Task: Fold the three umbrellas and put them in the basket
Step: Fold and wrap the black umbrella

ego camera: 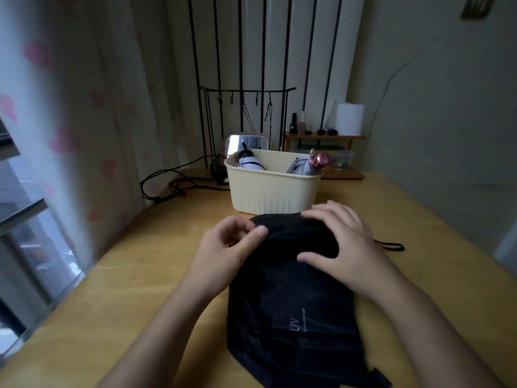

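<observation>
A black umbrella point(293, 298) lies collapsed on the wooden table point(134, 275), its loose canopy spread towards me and a wrist strap trailing to the right. My left hand point(226, 247) pinches the fabric at the umbrella's far left edge. My right hand point(338, 236) rests flat on its far end, fingers spread. Just beyond stands a cream basket point(272, 191). Inside it are a folded black-and-white umbrella point(250, 161) on the left and a grey umbrella with a pink handle point(310, 163) on the right.
Behind the basket are a small mirror point(246, 144), a black wire rack point(246, 107) and a wooden shelf point(324, 138) with bottles and a paper roll. Black cables point(173, 180) lie at the back left. A curtain and window run along the left.
</observation>
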